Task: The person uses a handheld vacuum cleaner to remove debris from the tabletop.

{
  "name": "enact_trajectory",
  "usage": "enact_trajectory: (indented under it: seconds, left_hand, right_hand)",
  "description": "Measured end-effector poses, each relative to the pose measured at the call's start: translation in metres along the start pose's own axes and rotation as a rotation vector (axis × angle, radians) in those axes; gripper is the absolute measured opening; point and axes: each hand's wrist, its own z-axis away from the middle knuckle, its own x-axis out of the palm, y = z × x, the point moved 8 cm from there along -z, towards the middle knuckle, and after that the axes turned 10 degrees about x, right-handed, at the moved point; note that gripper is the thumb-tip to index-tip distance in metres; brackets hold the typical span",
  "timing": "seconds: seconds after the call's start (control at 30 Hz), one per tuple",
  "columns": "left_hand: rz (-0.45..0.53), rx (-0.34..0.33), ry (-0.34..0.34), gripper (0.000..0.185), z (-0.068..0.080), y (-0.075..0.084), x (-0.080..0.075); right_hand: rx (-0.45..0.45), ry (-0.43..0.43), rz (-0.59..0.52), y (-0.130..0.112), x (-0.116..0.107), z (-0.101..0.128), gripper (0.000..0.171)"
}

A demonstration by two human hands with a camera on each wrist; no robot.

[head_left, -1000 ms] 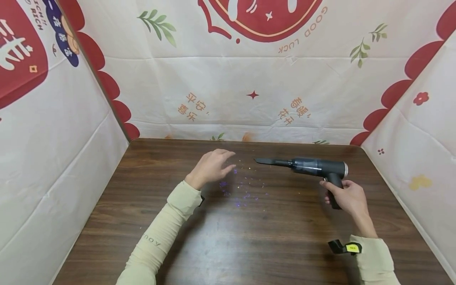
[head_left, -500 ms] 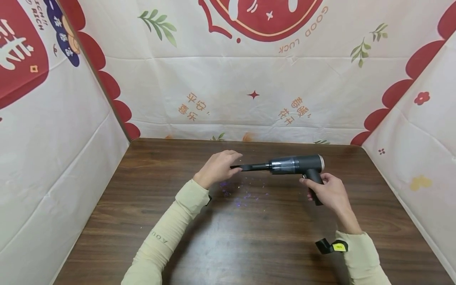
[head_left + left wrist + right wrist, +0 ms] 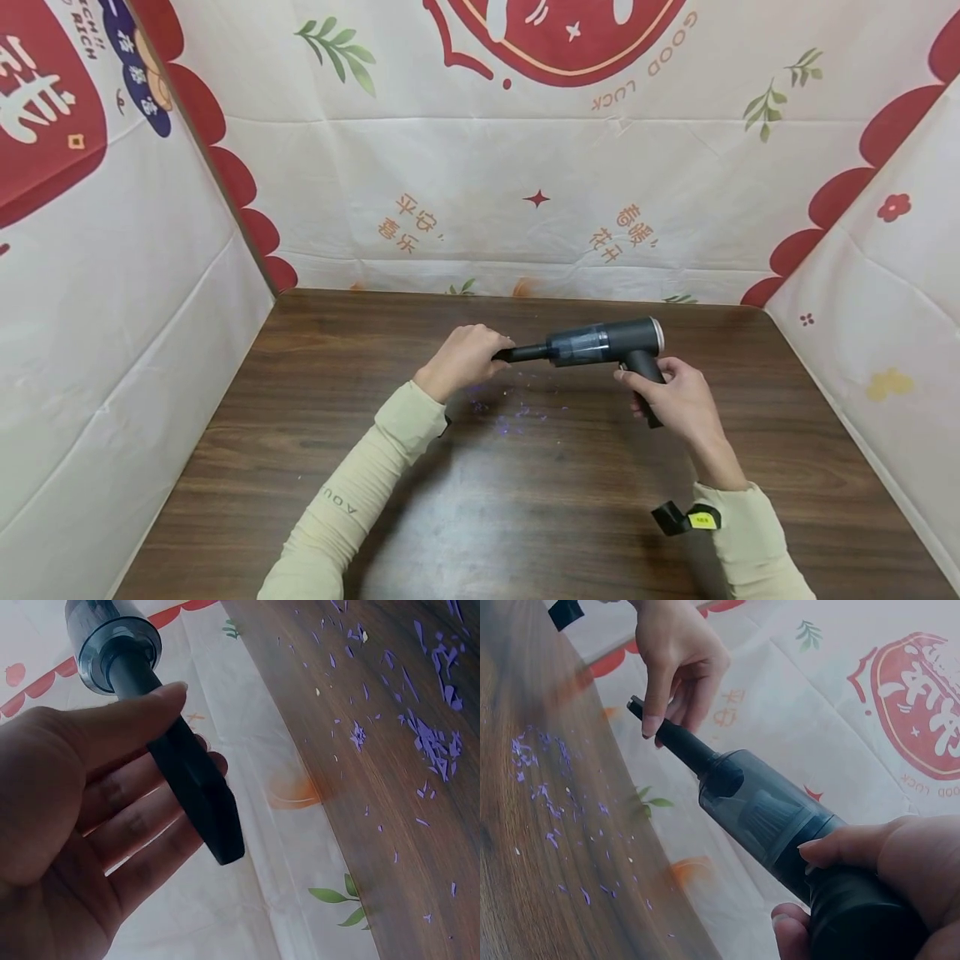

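Black vacuum (image 3: 600,343), two hands' grip

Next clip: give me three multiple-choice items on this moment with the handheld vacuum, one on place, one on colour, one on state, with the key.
1. Where do the paper scraps lie?
A. On the table below the vacuum
B. In a bowl
C. On the sleeve

2. What colour are the scraps?
A. Green
B. Purple
C. Orange

3. How is the handheld vacuum held?
A. Lying on the table, untouched
B. In one hand only
C. Right hand on the handle, left hand on the nozzle

Key: 1 A, scraps dot the wood under the nozzle. 2 B, both wrist views show purple bits. 3 C, thumb and fingers pinch the nozzle while the other hand grips the handle.
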Motion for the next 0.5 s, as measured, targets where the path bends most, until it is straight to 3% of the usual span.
enact_trajectory:
  seconds: [0.13,0.37,0.5]
  left_hand:
    - [-0.020,-0.004,0.032,0.016,0.002,0.000,-0.004]
    - [-0.021,0.019,0.065,0.014,0.002,0.001,-0.008]
    - [-0.026,0.039,0.086,0.012,0.002,0.004,-0.009]
  right_hand:
    - [0.016,-0.099,-0.087,0.001,0.004,-0.001,0.067]
    - [0.064,-0.404,-0.319,0.006,0.017,-0.003,0.041]
    - [0.033,-0.568,-0.435,0.007,0.024,-0.003,0.027]
